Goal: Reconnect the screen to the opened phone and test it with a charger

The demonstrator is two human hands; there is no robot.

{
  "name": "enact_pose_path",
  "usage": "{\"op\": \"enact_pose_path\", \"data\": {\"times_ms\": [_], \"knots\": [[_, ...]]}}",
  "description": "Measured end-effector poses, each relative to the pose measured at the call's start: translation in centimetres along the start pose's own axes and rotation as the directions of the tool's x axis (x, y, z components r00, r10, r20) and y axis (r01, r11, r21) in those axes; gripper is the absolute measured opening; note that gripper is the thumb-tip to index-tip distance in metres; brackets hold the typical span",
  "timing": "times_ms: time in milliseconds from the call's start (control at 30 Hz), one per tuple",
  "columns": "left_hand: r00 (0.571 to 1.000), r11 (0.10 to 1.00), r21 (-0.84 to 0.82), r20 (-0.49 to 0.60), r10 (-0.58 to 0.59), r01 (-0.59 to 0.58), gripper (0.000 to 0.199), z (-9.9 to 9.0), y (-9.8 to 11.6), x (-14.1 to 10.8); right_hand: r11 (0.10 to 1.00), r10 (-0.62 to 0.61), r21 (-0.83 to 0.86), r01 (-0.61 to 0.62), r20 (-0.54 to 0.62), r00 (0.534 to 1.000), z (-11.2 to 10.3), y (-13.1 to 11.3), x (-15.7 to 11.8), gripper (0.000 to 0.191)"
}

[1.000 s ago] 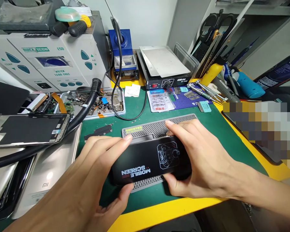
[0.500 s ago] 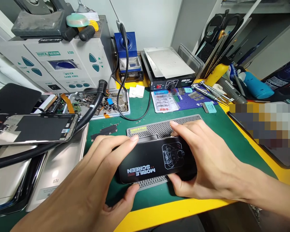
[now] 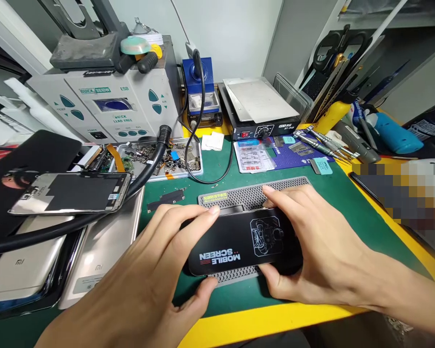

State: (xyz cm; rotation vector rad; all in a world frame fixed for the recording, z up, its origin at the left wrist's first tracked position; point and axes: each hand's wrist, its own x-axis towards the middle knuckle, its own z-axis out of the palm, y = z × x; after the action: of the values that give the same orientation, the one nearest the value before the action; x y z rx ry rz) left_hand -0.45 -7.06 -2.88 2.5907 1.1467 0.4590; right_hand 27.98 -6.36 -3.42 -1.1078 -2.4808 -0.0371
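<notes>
A black phone (image 3: 221, 237) lies over a grey honeycomb anti-slip pad (image 3: 293, 186). Its face carries "MOBILE SCREEN" in white and a line drawing, both upside down from my side. My left hand (image 3: 166, 256) grips its left end, index finger at the far edge and thumb at the near edge. The right end sits in my right hand (image 3: 311, 241), which spans it the same way and covers that corner. A dark slot-like strip (image 3: 232, 210) shows along the far edge. Whether the phone rests fully on the pad is hidden.
Left of my hands lie phone bodies (image 3: 105, 251), a detached screen (image 3: 79, 193) and a thick black hose (image 3: 145, 171). Behind are a parts tray (image 3: 199, 171), a hot-air station (image 3: 112, 104), a soldering stand (image 3: 199, 77) and a black heating plate unit (image 3: 275, 128). Screwdrivers (image 3: 322, 142) lie right.
The camera view has shifted, so everything appears farther right and most things slightly lower. Both hands keep the same grip on the phone, which stays over the pad.
</notes>
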Motion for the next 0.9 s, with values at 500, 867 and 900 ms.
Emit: {"op": "enact_pose_path", "data": {"times_ms": [500,867,900], "knots": [[1.0,1.0,0.024,-0.005,0.005,-0.005,0.071,-0.45,0.35,0.08,1.0,0.016,0.009,-0.016,0.017,1.0,0.1,0.02,-0.14,0.095],[1.0,1.0,0.027,-0.011,-0.01,0.011,0.071,-0.23,0.34,-0.17,1.0,0.022,0.013,-0.022,0.021,1.0,0.14,0.13,-0.24,0.096],[1.0,0.999,0.033,-0.016,-0.009,0.009,0.072,-0.21,0.32,-0.16,1.0,0.02,0.013,-0.02,0.02,1.0,0.1,0.12,-0.22,0.096]]}}
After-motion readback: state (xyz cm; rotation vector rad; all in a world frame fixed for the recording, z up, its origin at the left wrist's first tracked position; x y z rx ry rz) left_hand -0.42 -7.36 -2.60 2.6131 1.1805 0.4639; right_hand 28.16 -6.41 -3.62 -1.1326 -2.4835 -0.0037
